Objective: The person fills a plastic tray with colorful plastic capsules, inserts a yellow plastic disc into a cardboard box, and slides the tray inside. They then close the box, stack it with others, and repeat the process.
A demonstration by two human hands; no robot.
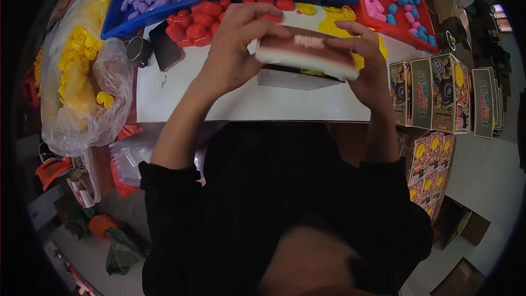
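In the head view, the left hand (234, 44) and right hand (366, 57) grasp opposite ends of a blurred brown-and-white cardboard box (307, 53) at upper centre, its long axis running left to right, tilting down rightward. Red glossy plastic capsules (198, 22) lie left, beside the left hand.
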